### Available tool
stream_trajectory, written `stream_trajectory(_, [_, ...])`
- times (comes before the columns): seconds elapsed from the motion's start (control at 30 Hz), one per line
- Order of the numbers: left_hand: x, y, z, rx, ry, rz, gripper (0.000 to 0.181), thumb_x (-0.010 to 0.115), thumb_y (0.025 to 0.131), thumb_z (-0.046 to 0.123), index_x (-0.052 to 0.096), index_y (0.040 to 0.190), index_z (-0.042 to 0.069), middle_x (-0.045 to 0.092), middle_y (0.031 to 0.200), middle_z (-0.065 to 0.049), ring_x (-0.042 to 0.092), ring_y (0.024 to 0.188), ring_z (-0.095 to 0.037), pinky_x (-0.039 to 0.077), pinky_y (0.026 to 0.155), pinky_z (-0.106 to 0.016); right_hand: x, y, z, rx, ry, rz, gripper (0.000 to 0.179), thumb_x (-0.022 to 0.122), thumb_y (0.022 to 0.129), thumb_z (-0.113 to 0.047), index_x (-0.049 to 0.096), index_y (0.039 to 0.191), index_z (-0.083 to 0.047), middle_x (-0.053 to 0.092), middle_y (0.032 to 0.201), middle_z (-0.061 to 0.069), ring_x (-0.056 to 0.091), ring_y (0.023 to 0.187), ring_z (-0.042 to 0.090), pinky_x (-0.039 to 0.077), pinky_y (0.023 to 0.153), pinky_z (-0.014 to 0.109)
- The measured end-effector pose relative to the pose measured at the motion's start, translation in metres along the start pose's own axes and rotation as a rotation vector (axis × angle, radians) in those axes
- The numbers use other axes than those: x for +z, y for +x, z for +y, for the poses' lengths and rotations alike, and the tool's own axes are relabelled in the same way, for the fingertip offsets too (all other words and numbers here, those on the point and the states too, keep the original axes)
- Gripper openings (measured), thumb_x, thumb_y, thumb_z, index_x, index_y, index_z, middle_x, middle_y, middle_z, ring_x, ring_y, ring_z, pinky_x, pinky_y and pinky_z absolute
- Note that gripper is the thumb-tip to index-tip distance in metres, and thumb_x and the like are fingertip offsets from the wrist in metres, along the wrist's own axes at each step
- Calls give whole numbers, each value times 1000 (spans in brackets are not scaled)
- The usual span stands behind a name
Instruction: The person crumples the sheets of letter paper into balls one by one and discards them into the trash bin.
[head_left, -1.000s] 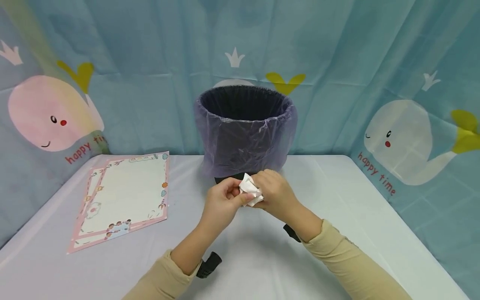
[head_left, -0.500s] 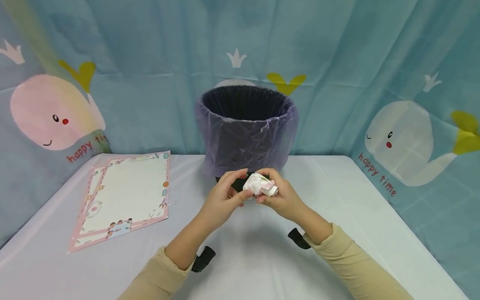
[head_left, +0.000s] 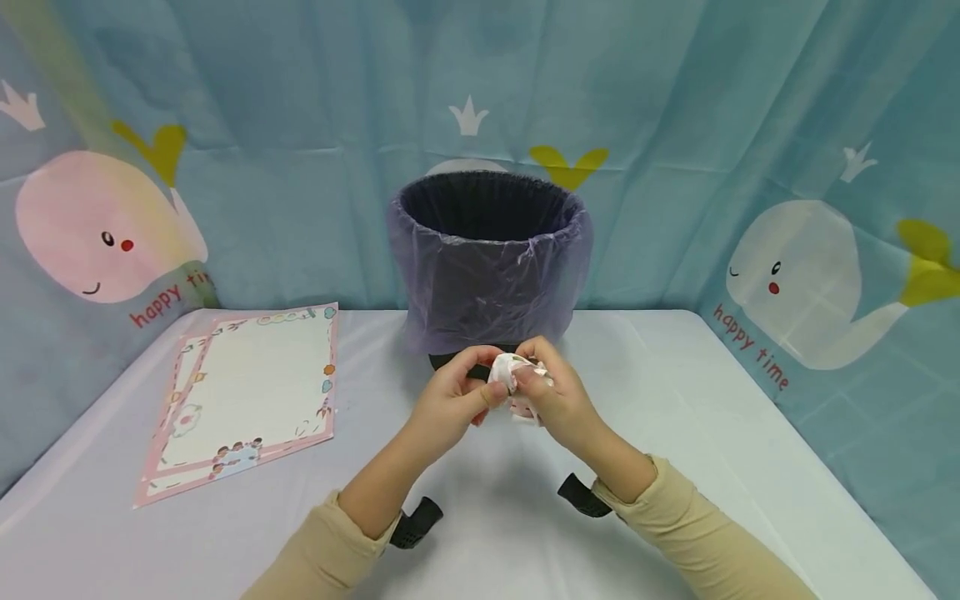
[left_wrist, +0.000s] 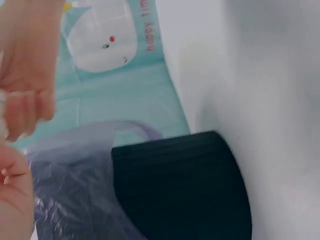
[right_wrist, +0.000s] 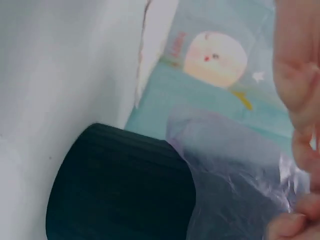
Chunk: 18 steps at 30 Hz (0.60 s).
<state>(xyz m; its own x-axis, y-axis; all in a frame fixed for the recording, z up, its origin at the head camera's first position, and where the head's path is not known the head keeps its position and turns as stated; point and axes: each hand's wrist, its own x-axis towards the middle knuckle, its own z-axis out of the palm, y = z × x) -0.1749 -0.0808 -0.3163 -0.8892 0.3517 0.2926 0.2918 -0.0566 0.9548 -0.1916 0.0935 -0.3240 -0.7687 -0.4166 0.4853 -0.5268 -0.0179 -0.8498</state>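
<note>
A crumpled ball of white paper with pinkish print [head_left: 504, 367] is held between both hands above the table, in front of the bin. The left hand [head_left: 448, 402] grips its left side, thumb on the near face. From the right, the right hand [head_left: 567, 406] curls round the ball with its thumb pressed across the front. Both wrist views catch the hands only at the frame edge, with the paper mostly hidden there. Behind the hands stands a dark bin [head_left: 480, 283] lined with a purple plastic bag [head_left: 558, 267].
Overlapping sheets of pink-bordered paper [head_left: 262, 383] lie flat on the left of the white table [head_left: 660, 400]. Black wrist-camera mounts [head_left: 417, 522] show under the sleeves. A blue curtain with whale prints [head_left: 300, 208] hangs round the back and sides.
Both hands have turned and squeezed the paper ball between them. The right hand has shifted its hold, its thumb now across the ball's front. Bin and flat sheets stay put.
</note>
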Motion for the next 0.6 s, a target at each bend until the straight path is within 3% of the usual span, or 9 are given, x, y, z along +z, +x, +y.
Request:
stream_trajectory(0.1, [4,0,-1,12,-55,39,25,59,92,-5,50,114,-15,47,66,-2,36,51,-7,30,50,-20,6,0,5,-105,-29,73,24,50,95,-22,46,88,1,51,66,1,47,53,6,41,44,21])
stream_trajectory(0.23, [7,0,-3,7,-83,116,17,61,89,-9,54,102,-17,48,65,1,36,50,-6,30,48,-20,10,3,16,-286,-177,154,30,50,97,-25,51,78,-1,52,59,4,46,52,4,40,40,21])
stream_trajectory(0.3, [7,1,-4,-10,-60,141,15,62,89,-6,56,100,-16,52,68,1,40,51,-7,34,49,-20,9,5,18,-333,-266,187,33,49,99,-28,53,76,-3,52,57,6,45,52,4,39,40,21])
stream_trajectory(0.4, [6,1,-5,-53,44,137,20,61,95,7,60,109,-8,56,76,-2,47,53,-11,39,51,-22,7,8,18,-301,-357,211,43,46,101,-39,55,78,-4,54,57,4,46,52,6,39,41,23])
stream_trajectory(0.5, [4,0,-5,-71,143,84,28,59,98,16,59,121,0,57,90,-7,52,58,-15,46,55,-27,3,9,13,-183,-434,191,58,37,100,-58,54,85,-5,54,58,1,45,51,6,39,42,25])
stream_trajectory(0.6, [3,1,-4,-35,136,83,28,59,97,15,59,121,-1,58,89,-11,51,56,-16,47,54,-30,-1,8,4,-91,-410,117,69,30,96,-68,51,95,-3,59,69,4,50,56,8,44,46,26])
